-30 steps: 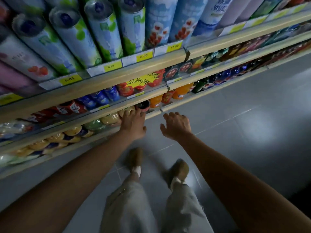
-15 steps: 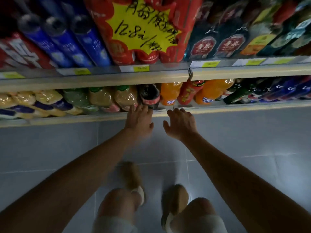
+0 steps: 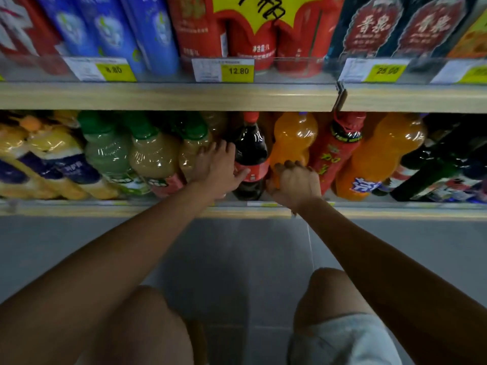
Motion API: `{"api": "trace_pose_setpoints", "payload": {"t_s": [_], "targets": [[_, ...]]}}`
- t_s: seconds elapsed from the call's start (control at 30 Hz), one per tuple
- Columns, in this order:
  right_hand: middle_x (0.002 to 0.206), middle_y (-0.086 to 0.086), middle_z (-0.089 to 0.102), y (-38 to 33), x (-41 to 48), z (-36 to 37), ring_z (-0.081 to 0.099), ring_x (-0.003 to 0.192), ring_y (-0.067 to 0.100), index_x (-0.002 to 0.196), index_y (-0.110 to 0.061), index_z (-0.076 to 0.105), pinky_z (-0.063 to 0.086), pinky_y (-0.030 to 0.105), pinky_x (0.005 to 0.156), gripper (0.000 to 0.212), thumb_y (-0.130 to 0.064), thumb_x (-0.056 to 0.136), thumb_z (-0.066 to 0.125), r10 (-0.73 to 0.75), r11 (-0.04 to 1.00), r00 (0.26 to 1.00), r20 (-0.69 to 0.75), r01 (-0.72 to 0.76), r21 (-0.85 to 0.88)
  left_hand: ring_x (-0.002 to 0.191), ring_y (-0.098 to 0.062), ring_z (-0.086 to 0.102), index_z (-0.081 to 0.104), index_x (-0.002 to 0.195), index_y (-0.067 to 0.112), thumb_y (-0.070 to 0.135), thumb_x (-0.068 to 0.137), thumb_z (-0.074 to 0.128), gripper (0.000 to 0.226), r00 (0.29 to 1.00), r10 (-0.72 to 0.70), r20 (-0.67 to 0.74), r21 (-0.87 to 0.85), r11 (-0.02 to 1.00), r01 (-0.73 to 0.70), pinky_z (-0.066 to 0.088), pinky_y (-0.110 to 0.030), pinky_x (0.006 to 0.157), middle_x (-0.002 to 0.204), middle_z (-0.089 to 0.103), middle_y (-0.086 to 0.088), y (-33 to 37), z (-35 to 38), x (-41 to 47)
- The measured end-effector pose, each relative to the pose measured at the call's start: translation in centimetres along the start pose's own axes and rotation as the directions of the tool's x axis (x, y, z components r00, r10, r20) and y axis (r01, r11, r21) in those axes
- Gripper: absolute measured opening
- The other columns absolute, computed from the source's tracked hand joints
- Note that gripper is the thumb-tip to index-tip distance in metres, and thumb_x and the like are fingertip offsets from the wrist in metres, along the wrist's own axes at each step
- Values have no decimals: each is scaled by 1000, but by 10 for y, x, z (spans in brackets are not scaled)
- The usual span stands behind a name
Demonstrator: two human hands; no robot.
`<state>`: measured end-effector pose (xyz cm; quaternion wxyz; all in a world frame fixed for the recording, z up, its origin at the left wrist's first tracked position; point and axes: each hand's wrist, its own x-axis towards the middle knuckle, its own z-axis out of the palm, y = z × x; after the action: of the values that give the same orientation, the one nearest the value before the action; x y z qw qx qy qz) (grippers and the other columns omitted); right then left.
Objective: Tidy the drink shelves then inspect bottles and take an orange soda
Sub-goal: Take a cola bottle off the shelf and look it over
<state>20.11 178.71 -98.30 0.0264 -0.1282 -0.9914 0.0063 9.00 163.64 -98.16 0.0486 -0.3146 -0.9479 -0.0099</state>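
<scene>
On the bottom shelf [image 3: 158, 210] stand large drink bottles. My left hand [image 3: 217, 169] wraps its fingers around a dark cola bottle [image 3: 250, 146] with a red cap and red label. My right hand [image 3: 295, 181] is curled around the lower part of an orange soda bottle [image 3: 293, 138] right beside it. A red bottle [image 3: 340, 148] and a second orange soda bottle [image 3: 382, 156] with a blue label stand further right.
Pale green-capped juice bottles [image 3: 152, 154] and yellow wrapped packs [image 3: 39, 159] fill the shelf's left; dark green bottles [image 3: 442, 164] the right. The shelf above [image 3: 168, 96] holds blue and red bottles behind price tags [image 3: 224, 70]. My bent knees [image 3: 334, 299] are over grey floor tiles.
I have crouched lower and come closer to the bottom shelf. Both hands moved from the shelf's front edge in among the bottles, the left onto the cola, the right onto the orange soda.
</scene>
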Motion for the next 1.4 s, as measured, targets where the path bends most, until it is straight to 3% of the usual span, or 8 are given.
{"api": "trace_pose_setpoints", "payload": {"t_s": [0.13,0.37,0.6,0.83,0.93,1.07,1.23,1.4], "targets": [[109,9,61,0,5,5,55,104,30,117,-14,51,43,37,79,44,-46,87,46,3,999,999,-32,-2,35,118,-36,47,33,135,7,60,81,56,79,988,-145,-57,-292,949,122,40,-44,90,132,46,-17,12,3,7],[127,11,55,2,6,22,51,116,30,146,-15,22,48,40,82,70,-49,90,45,34,990,999,-20,-31,136,124,-33,45,26,140,11,57,74,68,90,969,-248,15,-670,717,194,44,-44,95,139,39,-12,35,-1,29],[124,11,55,0,10,43,54,112,31,144,-12,23,47,40,77,71,-46,88,51,78,952,997,8,-77,295,115,-29,49,35,128,11,47,68,77,82,957,-288,-49,-723,671,165,47,-42,91,129,42,-9,40,2,20],[131,14,50,-13,4,60,52,116,31,145,-13,21,48,43,90,100,-49,70,76,25,741,998,53,-54,669,114,-22,51,46,126,20,52,60,81,81,965,-262,-26,-713,681,166,49,-35,91,123,45,-3,23,6,-30],[141,18,41,-23,2,63,42,128,34,146,-3,15,37,41,103,107,-33,68,82,-71,729,997,7,47,683,111,-14,49,47,124,19,43,58,85,80,957,-283,-70,-762,634,131,42,-24,91,115,44,5,16,8,-48],[145,10,37,-29,8,65,36,133,28,146,-7,19,32,44,108,109,-32,63,86,-110,701,993,-36,103,706,109,-16,56,44,127,19,34,57,87,83,958,-279,-67,-818,565,107,47,-29,92,119,58,0,11,10,-59],[135,6,49,-29,14,76,48,125,21,139,-13,29,42,47,101,108,-29,53,91,-77,564,992,-103,128,816,116,-17,52,44,132,23,39,56,86,89,952,-300,-63,-815,566,124,40,-24,94,127,53,-1,10,10,-53],[132,-1,53,-26,17,81,51,124,16,137,-21,36,47,46,98,99,-34,56,91,-100,447,987,-123,156,881,121,-16,51,45,135,30,43,59,84,87,973,-231,-6,-809,573,131,42,-32,103,130,53,-3,4,6,-47]]}}
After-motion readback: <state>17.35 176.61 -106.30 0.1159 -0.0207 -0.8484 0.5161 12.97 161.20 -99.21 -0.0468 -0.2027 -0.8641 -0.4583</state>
